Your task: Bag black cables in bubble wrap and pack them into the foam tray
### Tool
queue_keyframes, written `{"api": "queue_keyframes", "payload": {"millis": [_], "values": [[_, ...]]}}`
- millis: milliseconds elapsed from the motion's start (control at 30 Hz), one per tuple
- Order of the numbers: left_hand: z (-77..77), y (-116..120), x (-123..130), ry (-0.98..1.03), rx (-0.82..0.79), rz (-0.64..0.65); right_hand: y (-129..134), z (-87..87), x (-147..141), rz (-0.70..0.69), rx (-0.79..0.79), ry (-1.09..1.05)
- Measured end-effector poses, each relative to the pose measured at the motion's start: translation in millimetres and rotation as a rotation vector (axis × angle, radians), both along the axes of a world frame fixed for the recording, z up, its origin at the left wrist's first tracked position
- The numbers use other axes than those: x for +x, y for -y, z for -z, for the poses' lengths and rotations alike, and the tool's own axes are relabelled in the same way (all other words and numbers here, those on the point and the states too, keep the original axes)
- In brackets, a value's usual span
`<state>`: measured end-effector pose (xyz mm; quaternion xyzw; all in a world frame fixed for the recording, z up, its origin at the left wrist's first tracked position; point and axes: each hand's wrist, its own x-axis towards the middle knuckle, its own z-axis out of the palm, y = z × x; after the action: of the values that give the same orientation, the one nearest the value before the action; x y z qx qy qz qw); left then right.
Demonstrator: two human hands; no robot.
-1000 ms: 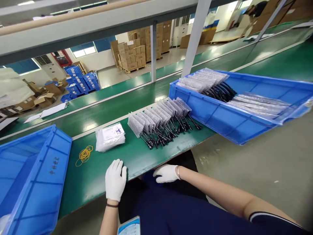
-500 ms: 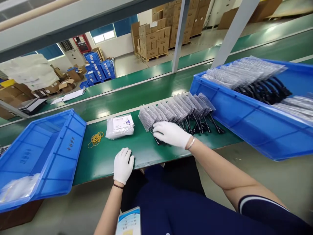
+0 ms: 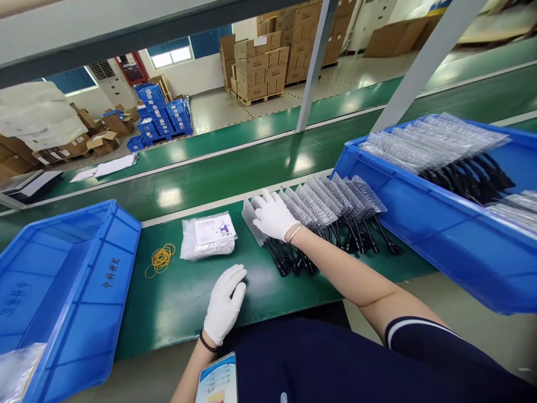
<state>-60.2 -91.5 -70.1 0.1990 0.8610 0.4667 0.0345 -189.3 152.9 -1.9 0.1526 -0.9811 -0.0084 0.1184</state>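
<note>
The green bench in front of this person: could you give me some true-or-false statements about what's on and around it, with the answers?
1. The yellow rubber bands lie between the left blue crate and the clear plastic bags. True.
2. The right hand is on the rubber bands. False: it is over the left part of the row of bubble-wrap pouches.
3. Black cables stick out of the pouches on the bench. True.
4. The left hand holds a pouch. False: nothing shows in it.
5. The right blue crate is empty. False: more bubble-wrapped items lie inside.
</note>
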Motion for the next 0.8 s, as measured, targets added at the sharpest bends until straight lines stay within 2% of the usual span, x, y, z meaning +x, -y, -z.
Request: {"api": "queue_keyframes", "payload": {"millis": [100,200,267,367,433,533,600,700,800], "values": [[-16.1,-18.6,-20.2,0.269,0.267,-0.013,-7.7,-11.4,7.0,-0.085,-0.328,0.002],[-31.5,-45.6,-44.0,0.574,0.612,-0.028,-13.9,-20.5,23.0,-0.102,-0.843,-0.026],[-41.9,-66.4,-61.8,0.742,0.82,0.032,-15.9,-20.6,33.3,-0.131,-1.135,-0.042],[-57.9,-93.9,-89.3,0.848,1.073,0.094,-19.4,-15.1,41.7,-0.098,-1.382,0.028],[-69.9,-105.2,-106.4,0.862,1.163,0.024,-25.2,-14.5,42.1,-0.046,-1.462,0.061],[-90.1,-109.3,-127.6,0.86,1.224,-0.016,-37.6,-28.2,39.7,-0.126,-1.422,0.074],[-102.1,-106.5,-137.1,0.796,1.262,-0.015,-43.1,-45.5,38.5,-0.232,-1.227,0.057],[-111.6,-101.3,-143.4,0.716,1.291,-0.045,-41.1,-70.1,36.2,-0.271,-0.869,0.003],[-110.0,-98.6,-143.9,0.725,1.278,-0.012,-31.4,-79.6,30.1,-0.25,-0.727,-0.019]]}}
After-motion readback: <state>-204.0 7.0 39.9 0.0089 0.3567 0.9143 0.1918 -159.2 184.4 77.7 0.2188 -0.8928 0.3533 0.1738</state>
